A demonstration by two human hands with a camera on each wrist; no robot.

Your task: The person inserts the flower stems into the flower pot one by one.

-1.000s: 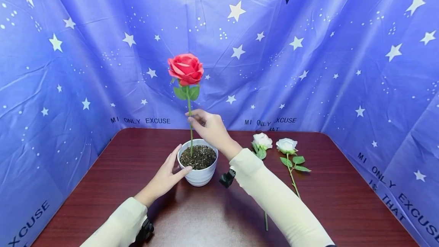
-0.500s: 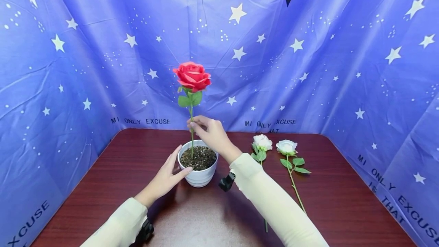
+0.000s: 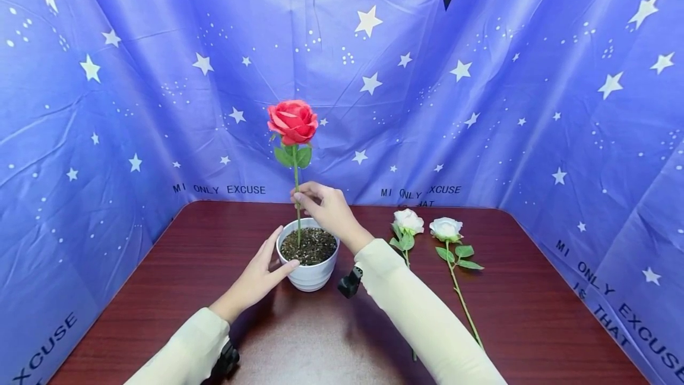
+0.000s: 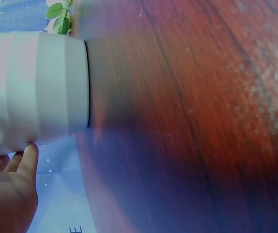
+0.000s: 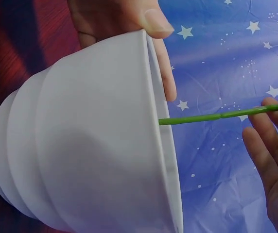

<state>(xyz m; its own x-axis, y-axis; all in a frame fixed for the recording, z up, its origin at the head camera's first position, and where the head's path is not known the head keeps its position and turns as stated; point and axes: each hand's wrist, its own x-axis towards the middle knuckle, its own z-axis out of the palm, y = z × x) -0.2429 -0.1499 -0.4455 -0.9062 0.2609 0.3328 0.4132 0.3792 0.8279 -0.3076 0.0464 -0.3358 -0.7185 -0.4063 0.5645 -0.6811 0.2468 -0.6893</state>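
A red rose (image 3: 293,122) with green leaves stands almost upright in a white pot (image 3: 312,281), its lower stem running into the dark soil (image 3: 319,246). My right hand (image 3: 332,211) pinches the stem between thumb and fingers above the rim. In the right wrist view, the green stem (image 5: 192,119) leads from the pot (image 5: 90,131) to the right hand (image 5: 275,170). My left hand (image 3: 256,281) rests against the pot's left side, fingers extended and thumb at the front rim. The left wrist view has these fingers touching the pot wall (image 4: 37,87).
Two white roses, one left (image 3: 408,222) and one right (image 3: 446,229), lie on the dark red table (image 3: 214,236) at right; my right sleeve (image 3: 422,308) partly covers the left one's stem. A blue star-print cloth (image 3: 299,34) surrounds the table.
The red rose and my right hand have come down slightly. The bloom swayed right, then back left. My left hand and the pot have stayed in place.
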